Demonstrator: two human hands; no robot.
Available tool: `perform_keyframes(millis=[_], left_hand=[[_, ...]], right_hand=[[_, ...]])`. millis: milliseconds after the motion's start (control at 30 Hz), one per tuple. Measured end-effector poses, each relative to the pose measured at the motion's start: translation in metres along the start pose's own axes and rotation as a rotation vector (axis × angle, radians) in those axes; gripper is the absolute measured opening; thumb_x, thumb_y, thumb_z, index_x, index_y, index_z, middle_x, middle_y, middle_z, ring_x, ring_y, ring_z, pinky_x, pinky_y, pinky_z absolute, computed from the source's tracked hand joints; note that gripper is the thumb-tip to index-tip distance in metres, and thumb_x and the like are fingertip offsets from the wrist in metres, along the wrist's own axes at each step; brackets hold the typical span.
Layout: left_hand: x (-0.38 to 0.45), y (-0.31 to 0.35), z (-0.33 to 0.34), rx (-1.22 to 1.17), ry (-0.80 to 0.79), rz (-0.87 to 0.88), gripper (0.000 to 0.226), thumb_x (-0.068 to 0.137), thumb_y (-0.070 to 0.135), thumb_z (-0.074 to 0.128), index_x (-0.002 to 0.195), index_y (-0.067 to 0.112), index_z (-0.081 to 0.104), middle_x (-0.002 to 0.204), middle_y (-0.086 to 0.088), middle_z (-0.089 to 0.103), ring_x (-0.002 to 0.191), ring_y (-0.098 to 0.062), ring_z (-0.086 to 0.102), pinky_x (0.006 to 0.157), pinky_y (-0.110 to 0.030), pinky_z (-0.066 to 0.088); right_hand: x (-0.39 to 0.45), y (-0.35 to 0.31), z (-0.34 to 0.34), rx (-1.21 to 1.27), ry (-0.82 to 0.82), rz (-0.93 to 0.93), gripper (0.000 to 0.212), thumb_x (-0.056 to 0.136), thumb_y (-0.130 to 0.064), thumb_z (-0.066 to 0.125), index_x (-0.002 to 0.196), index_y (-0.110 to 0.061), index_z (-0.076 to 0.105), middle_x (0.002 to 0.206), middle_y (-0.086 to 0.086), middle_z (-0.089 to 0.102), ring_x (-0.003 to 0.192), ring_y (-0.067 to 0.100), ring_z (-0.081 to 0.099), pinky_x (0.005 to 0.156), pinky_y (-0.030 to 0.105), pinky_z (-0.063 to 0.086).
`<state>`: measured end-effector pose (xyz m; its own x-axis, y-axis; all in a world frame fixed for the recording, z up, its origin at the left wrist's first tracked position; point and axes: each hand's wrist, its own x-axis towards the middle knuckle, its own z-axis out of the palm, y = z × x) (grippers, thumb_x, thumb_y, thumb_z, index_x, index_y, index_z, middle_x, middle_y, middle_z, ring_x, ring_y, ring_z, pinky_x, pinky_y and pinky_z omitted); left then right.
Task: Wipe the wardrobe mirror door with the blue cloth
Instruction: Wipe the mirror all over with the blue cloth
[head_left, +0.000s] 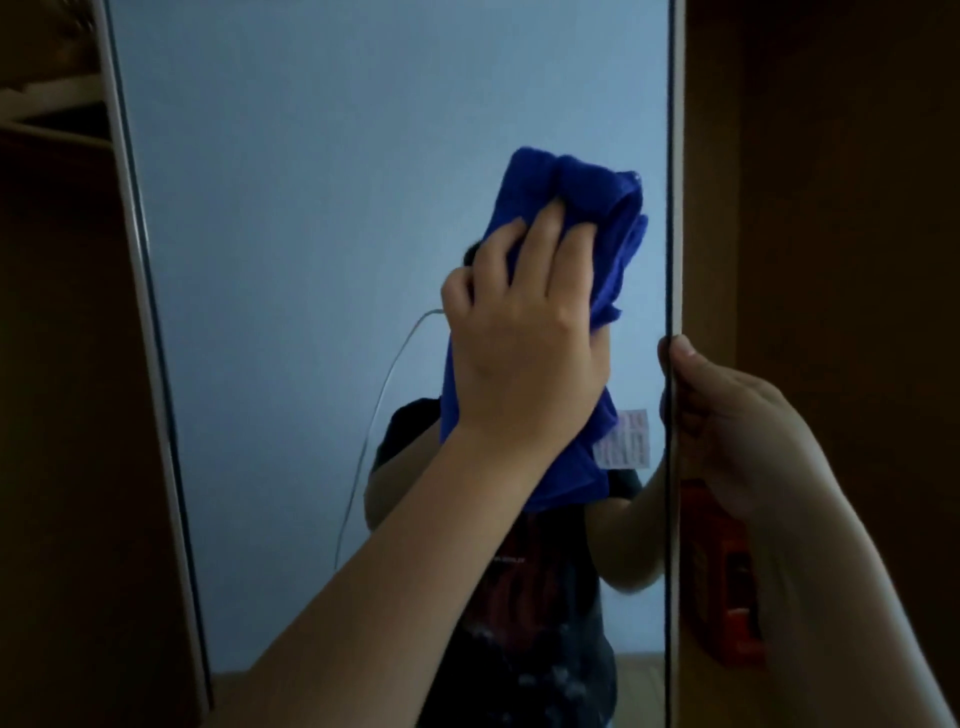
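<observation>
Wiping under way, mid-height on the mirror door.

The left hand (514, 332) presses the blue cloth (576, 218) flat against the mirror door (311, 208), its fingers (540, 244) curled into the bunched fabric and clamped on it, forearm reaching up from below. The cloth sits near the door's right edge, about halfway up, with a white care tag (623, 439) hanging just beside its lower part. The right hand (727, 415) steadies the door by that right edge: the thumb shows on the glass side, the other fingers wrap behind the frame, gripping it. How much glass is already clean cannot be told in this dim light; judging by the cloth's spot, the upper, left and lower stretches likely remain to be covered.
</observation>
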<state>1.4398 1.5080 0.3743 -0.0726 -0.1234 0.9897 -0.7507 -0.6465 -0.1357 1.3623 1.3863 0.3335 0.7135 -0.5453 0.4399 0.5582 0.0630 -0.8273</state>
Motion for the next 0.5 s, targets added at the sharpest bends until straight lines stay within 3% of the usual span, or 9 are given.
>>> perform_keyframes(millis=[133,233,333,500], left_hand=[[-0.006,0.001,0.0,0.001,-0.018,0.067,0.048,0.075,0.029,0.051,0.119,0.014,0.059,0.13,-0.003,0.058,0.116,-0.027,0.054,0.087,-0.037,0.03],[-0.025,0.004,0.0,-0.016,-0.054,0.2,0.047,0.073,0.026,0.054,0.118,0.014,0.06,0.13,-0.003,0.059,0.117,-0.026,0.051,0.088,-0.037,0.029],[-0.041,0.002,0.0,-0.055,-0.067,0.3,0.046,0.076,0.023,0.054,0.12,0.013,0.06,0.129,-0.004,0.059,0.118,-0.026,0.052,0.091,-0.038,0.032],[-0.014,-0.008,-0.001,-0.049,0.064,0.013,0.046,0.076,0.023,0.053,0.12,0.01,0.055,0.125,-0.01,0.058,0.114,-0.026,0.046,0.092,-0.036,0.032]], right_hand=[[-0.003,-0.003,0.0,-0.017,-0.011,0.027,0.025,0.081,-0.034,0.063,0.078,-0.01,0.07,0.069,0.003,0.07,0.062,0.015,0.067,0.059,0.027,0.051],[-0.004,-0.005,0.002,0.014,-0.006,0.037,0.026,0.077,-0.033,0.063,0.08,-0.008,0.068,0.068,0.005,0.068,0.057,0.015,0.065,0.05,0.024,0.051],[-0.006,-0.005,0.002,-0.005,0.028,0.039,0.024,0.085,-0.029,0.058,0.077,-0.008,0.064,0.056,0.002,0.063,0.045,0.011,0.06,0.041,0.021,0.046],[-0.005,-0.013,0.002,-0.082,-0.007,0.088,0.027,0.079,-0.032,0.064,0.083,-0.005,0.066,0.069,0.006,0.069,0.06,0.016,0.067,0.063,0.032,0.048]])
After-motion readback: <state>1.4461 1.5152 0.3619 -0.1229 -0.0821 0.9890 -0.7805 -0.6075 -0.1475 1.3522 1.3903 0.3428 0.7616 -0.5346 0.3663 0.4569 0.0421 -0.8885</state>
